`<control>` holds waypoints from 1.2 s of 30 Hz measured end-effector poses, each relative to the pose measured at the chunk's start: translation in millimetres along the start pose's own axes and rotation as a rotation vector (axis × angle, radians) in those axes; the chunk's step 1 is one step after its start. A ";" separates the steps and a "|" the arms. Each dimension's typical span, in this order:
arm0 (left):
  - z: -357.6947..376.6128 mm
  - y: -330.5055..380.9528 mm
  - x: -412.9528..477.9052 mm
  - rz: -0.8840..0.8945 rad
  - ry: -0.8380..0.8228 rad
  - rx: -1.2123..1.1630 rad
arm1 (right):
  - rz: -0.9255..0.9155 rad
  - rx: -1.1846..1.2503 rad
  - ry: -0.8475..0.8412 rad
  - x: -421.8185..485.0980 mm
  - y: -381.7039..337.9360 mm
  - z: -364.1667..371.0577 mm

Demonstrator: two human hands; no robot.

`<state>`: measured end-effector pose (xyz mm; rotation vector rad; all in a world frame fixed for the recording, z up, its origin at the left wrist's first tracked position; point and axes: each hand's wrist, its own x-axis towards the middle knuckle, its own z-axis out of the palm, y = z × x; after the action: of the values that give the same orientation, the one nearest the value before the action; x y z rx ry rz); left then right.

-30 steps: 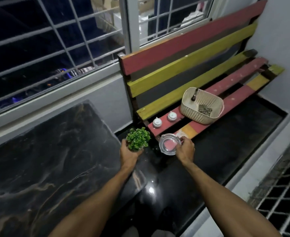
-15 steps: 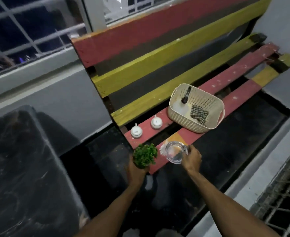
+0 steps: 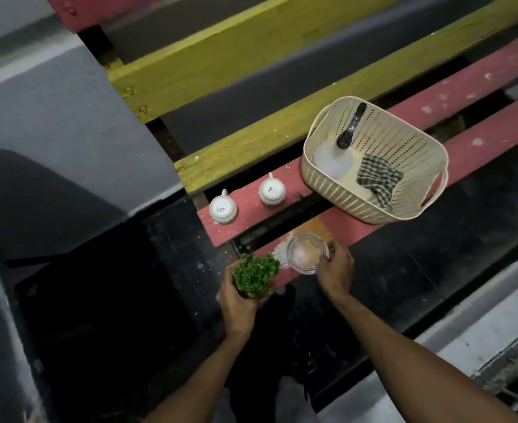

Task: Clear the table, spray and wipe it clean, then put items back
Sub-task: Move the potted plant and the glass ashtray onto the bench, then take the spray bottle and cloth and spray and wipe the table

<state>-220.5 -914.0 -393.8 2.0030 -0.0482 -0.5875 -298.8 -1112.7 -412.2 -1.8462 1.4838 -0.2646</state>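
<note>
Left hand grips a small bushy green potted plant, right hand holds a clear glass bowl, at a red-and-yellow slatted bench over dark floor.

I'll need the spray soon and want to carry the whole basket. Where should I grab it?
Probably by the handle slots at its two ends, reaching in from both sides: the basket stands upright on the bench with bottle and cloth loose inside.

Bare slat beyond basket
</note>
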 end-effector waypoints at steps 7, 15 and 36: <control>9.8 -28.6 8.3 -0.034 0.071 0.107 | -0.029 0.085 -0.066 2.8 10.5 0.8; -19.0 9.0 -12.6 0.018 -0.093 0.230 | -0.017 0.035 -0.134 -0.9 1.8 -31.8; 184.2 254.3 121.7 0.239 -0.261 0.298 | -0.070 -0.187 -0.248 198.6 -35.7 -114.3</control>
<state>-137.6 -1225.1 -295.2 2.1510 -0.5542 -0.7146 -276.2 -1338.4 -364.0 -1.9992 1.3106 0.0726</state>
